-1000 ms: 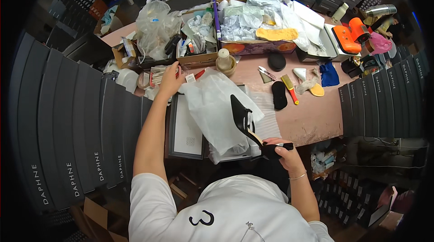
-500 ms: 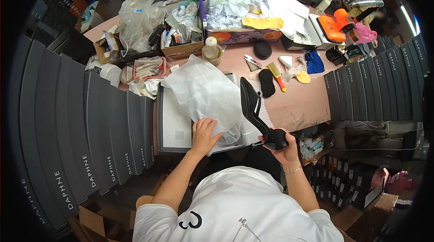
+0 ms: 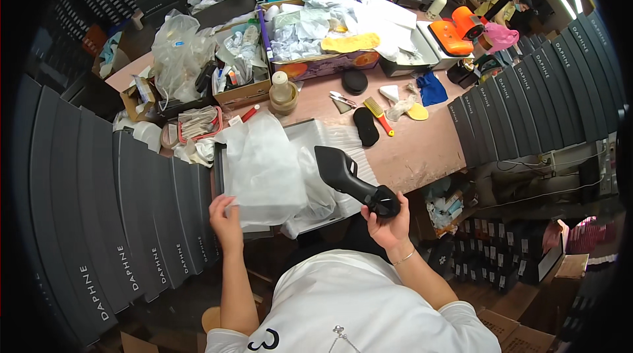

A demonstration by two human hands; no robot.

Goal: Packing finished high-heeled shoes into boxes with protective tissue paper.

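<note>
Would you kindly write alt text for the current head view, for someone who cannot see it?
A person's right hand holds a black shoe by its heel end, while the left hand touches the edge of a white sheet. Behind, on a pink table, are a brush and a carton of crumpled paper; stacks of dark boxes stand on both sides.

At the left, the bare left hand (image 3: 225,218) pinches, forearm pointing far; at the right, the bare right hand (image 3: 389,229) grips, fingers curled, forearm slanting far-left.
</note>
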